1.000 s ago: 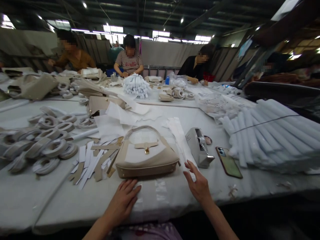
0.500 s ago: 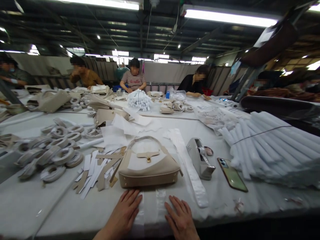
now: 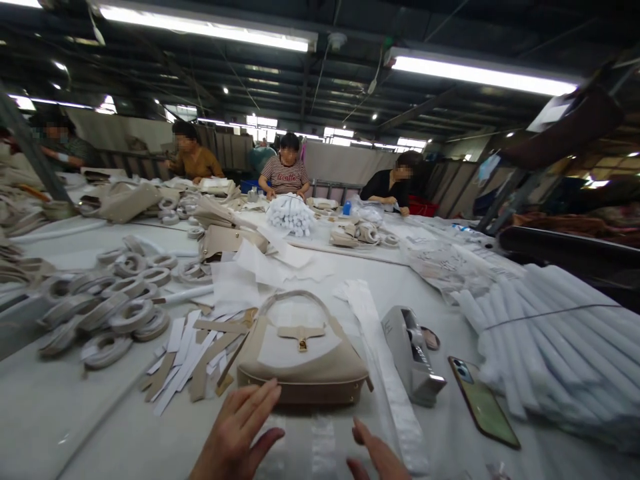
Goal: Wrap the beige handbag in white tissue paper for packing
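Finds the beige handbag (image 3: 305, 363) lying flat on the near middle of the white table (image 3: 75, 413), flap and gold clasp facing up, handle arched toward the far side. Holds the left hand (image 3: 235, 433) wide open at the bag's near edge, fingers spread, gripping nothing; hard to tell whether the fingertips touch the base or stop just short of it. Shows only part of the right hand (image 3: 375, 457) at the near frame edge, just right of two clear strips (image 3: 323, 443) lying flat on the table; looks open and empty in what shows.

Seems wisest to meet the bag at its stiff base with flat fingers from both sides, sparing the soft front panel from dents. Avoid dragging fingertips over the clasp. Mind the long white strip (image 3: 387, 380) just right of the bag and the paper offcuts (image 3: 195, 347) just left, both near enough to snag. Steer clear of the tape dispenser (image 3: 413, 353) and the phone (image 3: 483, 403) further right. Disregard the coiled straps (image 3: 110, 307) far left and the white tube bundle (image 3: 560, 333) far right.
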Available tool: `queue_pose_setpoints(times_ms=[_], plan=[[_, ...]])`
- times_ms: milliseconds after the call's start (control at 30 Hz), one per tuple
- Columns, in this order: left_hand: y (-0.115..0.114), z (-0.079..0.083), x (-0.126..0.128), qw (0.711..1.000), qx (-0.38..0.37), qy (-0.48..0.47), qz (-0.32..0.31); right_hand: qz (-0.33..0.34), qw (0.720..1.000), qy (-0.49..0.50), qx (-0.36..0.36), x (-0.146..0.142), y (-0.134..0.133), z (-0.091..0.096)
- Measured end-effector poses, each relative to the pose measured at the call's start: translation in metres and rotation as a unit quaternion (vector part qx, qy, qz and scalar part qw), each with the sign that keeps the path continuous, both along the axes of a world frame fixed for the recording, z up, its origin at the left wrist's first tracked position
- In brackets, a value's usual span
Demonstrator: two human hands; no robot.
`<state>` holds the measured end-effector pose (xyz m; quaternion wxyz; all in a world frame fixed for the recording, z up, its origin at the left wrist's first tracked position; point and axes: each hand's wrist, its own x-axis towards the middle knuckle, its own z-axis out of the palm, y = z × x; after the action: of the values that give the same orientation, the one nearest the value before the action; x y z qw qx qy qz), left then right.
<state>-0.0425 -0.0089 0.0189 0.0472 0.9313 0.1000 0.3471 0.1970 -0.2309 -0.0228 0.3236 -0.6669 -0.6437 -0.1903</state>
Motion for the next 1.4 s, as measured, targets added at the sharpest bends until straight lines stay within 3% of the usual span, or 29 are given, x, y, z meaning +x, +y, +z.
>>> queue_pose_setpoints(times_ms=[100, 200, 267, 333, 467, 600, 733, 933, 1267, 1400], plan=[[0.021, 0.048, 0.026, 0.995, -0.01, 0.095, 0.004, -0.028, 1.0, 0.009, 0.006, 0.012, 0.029, 0.073], [0.044, 0.083, 0.062, 0.98, -0.01, 0.196, -0.028, 0.001, 1.0, 0.006, -0.016, 0.028, 0.078, 0.138], [0.057, 0.093, 0.083, 0.962, -0.02, 0.263, -0.064, 0.036, 0.998, 0.015, -0.058, 0.036, 0.114, 0.163], [0.066, 0.093, 0.096, 0.943, -0.032, 0.317, -0.099, 0.075, 0.99, 0.032, -0.115, 0.039, 0.144, 0.174], [0.074, 0.076, 0.101, 0.91, -0.066, 0.388, -0.129, 0.133, 0.954, 0.041, -0.264, 0.039, 0.172, 0.162], [0.074, 0.055, 0.095, 0.896, -0.106, 0.416, -0.117, 0.165, 0.921, 0.023, -0.351, 0.039, 0.159, 0.133], [0.069, 0.04, 0.092, 0.892, -0.125, 0.421, -0.108, 0.13, 0.925, -0.003, -0.358, 0.039, 0.141, 0.11], [0.064, 0.027, 0.093, 0.88, -0.142, 0.44, -0.107, 0.121, 0.918, -0.024, -0.378, 0.04, 0.135, 0.093], [0.069, -0.008, 0.091, 0.882, -0.17, 0.421, -0.123, 0.114, 0.927, 0.023, -0.357, 0.049, 0.127, 0.03], [0.073, -0.01, 0.092, 0.882, -0.185, 0.414, -0.126, 0.108, 0.927, 0.041, -0.356, 0.05, 0.129, 0.018]])
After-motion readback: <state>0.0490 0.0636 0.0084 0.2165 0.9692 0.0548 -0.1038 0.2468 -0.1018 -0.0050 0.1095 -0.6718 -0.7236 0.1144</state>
